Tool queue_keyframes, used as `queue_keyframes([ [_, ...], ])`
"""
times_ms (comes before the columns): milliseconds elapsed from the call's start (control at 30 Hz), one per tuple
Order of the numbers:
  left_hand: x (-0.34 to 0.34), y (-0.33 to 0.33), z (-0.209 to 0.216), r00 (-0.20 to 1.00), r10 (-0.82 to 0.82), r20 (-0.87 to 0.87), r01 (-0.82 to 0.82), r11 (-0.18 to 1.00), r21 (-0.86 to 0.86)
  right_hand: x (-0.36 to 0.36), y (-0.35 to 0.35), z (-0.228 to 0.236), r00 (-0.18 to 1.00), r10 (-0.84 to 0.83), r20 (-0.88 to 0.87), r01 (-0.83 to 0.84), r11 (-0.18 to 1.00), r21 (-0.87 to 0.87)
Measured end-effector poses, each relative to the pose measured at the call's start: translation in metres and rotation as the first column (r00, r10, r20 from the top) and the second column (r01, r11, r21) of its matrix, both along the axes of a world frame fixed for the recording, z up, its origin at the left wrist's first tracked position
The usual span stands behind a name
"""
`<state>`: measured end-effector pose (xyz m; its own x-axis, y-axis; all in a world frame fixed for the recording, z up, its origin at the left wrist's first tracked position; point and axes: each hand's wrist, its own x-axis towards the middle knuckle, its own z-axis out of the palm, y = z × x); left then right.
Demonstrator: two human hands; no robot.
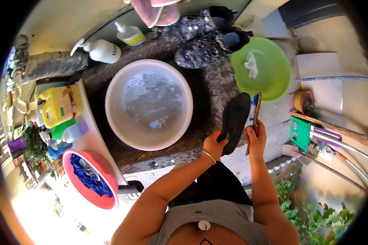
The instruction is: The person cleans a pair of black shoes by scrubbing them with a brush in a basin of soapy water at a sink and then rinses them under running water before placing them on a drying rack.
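**L hand [213, 146] grips shoe [235, 120], R hand [256, 141] clasps brush [255, 109]!**

I've got the shoe by its near end, R of white tub [189, 107], nr green basin [272, 83]. Risk: loose L pinch cd drop it, esp. if brush shoves hard.

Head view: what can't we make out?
Head view: some fingers of the left hand, behind the black insole.
Head view: bottom of the white basin, under cloudy water.
Head view: rest of the pink towel, cut off by top edge.
Head view: lower-left ground, washed out by glare.
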<state>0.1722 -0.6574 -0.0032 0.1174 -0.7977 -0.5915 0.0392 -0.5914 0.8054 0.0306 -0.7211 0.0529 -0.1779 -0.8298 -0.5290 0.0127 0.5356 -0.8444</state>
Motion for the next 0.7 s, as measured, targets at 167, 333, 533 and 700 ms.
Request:
queue_keyframes([
  [167, 0.047, -0.011, -0.010, 0.911, -0.269, 0.314, 0.296, 0.954, -0.042, 0.011, 0.005, -0.012, 0.994, 0.066, 0.084, -0.070, 0.996, 0.053],
  [333, 0.072, -0.024, -0.008, 0.838, -0.363, 0.408, 0.428, 0.900, -0.078, 0.025, -0.026, -0.012, 0.965, 0.259, 0.044, -0.257, 0.965, -0.053],
  [533, 0.084, -0.018, 0.001, 0.869, -0.278, 0.410, 0.369, 0.916, -0.160, 0.058, -0.138, 0.030, 0.657, 0.311, -0.686, -0.640, 0.711, -0.291],
  [700, 0.098, 0.007, 0.000, 0.927, -0.222, 0.302, 0.288, 0.937, -0.196, 0.082, -0.264, 0.029, 0.333, 0.093, -0.938, -0.880, 0.387, -0.274],
])
